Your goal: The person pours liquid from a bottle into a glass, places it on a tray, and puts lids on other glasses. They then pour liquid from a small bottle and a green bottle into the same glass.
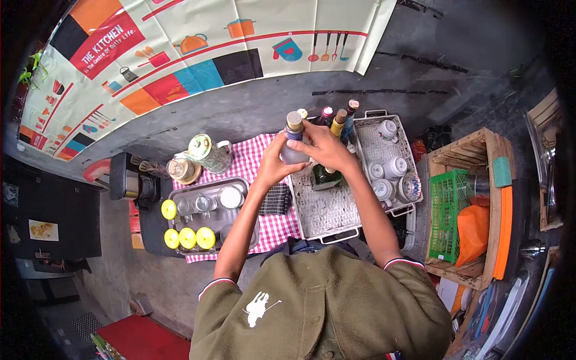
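A pale bottle [293,155] with a cork-coloured cap and dark blue neck is held up between both my hands over the back of a white woven tray [318,219]. My left hand [275,161] wraps the bottle's left side. Curled round the neck and right side is my right hand [327,146], thumb across the front. A dark green bottle [327,177] is in the tray just below my right hand, partly hidden by it. Behind the hands stand several more bottles, among them a yellow-necked bottle [338,125] and a dark-necked bottle [351,111].
Right of the bottles, another white woven tray [375,129] holds several white cups [395,167]. To the left, a grey tray [251,235] carries jars with yellow lids [188,238] on a pink checked cloth [245,153]. A patterned pitcher [211,157] stands behind. A wooden crate [474,144] is far right.
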Demonstrator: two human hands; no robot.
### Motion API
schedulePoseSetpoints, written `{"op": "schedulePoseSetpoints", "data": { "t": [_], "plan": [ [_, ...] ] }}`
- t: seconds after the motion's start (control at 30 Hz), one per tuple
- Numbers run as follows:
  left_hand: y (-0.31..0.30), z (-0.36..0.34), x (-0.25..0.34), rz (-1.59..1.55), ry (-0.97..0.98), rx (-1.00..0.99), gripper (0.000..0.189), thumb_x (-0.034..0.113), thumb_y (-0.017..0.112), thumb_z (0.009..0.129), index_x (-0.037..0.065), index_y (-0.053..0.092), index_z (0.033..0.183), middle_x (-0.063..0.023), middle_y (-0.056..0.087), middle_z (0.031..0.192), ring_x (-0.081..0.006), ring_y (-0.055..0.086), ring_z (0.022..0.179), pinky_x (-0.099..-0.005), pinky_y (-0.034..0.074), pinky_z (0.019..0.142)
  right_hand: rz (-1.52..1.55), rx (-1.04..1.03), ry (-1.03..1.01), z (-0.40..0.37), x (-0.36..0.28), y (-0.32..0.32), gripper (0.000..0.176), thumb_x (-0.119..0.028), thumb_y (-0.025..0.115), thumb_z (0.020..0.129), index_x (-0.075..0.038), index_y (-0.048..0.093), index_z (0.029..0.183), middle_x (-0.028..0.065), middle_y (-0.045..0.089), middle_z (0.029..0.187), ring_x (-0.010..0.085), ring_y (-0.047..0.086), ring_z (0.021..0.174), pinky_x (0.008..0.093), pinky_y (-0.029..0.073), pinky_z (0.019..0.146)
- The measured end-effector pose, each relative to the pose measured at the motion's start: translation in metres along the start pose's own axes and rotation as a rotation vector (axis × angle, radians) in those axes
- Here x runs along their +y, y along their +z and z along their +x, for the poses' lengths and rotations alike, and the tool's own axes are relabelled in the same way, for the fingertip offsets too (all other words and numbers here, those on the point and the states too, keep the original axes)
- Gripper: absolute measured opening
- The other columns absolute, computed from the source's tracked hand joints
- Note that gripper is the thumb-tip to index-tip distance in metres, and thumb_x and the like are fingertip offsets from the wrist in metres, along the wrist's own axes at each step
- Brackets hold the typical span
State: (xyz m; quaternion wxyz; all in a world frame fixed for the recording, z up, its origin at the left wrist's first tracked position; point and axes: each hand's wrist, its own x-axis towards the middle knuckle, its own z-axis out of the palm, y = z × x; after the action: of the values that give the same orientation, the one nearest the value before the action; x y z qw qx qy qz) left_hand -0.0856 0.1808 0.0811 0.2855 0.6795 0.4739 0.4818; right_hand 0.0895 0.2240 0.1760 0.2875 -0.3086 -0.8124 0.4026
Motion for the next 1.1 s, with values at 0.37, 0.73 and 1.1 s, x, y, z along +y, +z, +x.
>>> {"op": "schedulePoseSetpoints", "data": {
  "t": [0.37, 0.73, 1.1],
  "plan": [
    [0.018, 0.006, -0.014, 0.033, -0.055, -0.035, 0.079, 0.014, 0.088, 0.061, 0.003, 0.051, 0.131, -0.0170, 0.059, 0.125, -0.0353, 0.057, 0.117, -0.0423, 0.045, 0.100, 0.021, 0.039, 0.056, -0.003, 0.045, 0.014, 0.067, -0.042, 0.064, 0.092, 0.005, 0.047, 0.136, 0.0273, 0.065, 0.113, 0.0386, 0.064, 0.108, 0.0430, 0.047, 0.094],
    [0.041, -0.005, -0.052, 0.103, -0.163, -0.049, 0.088, 0.010, 0.085, 0.058, 0.003, 0.046, 0.137, -0.0188, 0.055, 0.132, -0.0386, 0.049, 0.125, -0.0455, 0.039, 0.107, 0.084, -0.039, 0.199, -0.009, 0.073, 0.022, 0.062, -0.037, 0.064, 0.090, -0.002, 0.047, 0.138, 0.0268, 0.061, 0.124, 0.0413, 0.059, 0.116, 0.0452, 0.045, 0.098],
    [0.058, 0.001, -0.060, 0.071, -0.126, -0.043, 0.085, 0.009, 0.084, 0.057, 0.001, 0.046, 0.133, -0.0213, 0.055, 0.127, -0.0407, 0.051, 0.120, -0.0454, 0.041, 0.103, 0.000, -0.021, 0.181, -0.014, 0.076, 0.019, 0.049, -0.031, 0.057, 0.094, 0.002, 0.050, 0.130, 0.0270, 0.060, 0.123, 0.0433, 0.057, 0.116, 0.0469, 0.044, 0.099]
  ]
}}
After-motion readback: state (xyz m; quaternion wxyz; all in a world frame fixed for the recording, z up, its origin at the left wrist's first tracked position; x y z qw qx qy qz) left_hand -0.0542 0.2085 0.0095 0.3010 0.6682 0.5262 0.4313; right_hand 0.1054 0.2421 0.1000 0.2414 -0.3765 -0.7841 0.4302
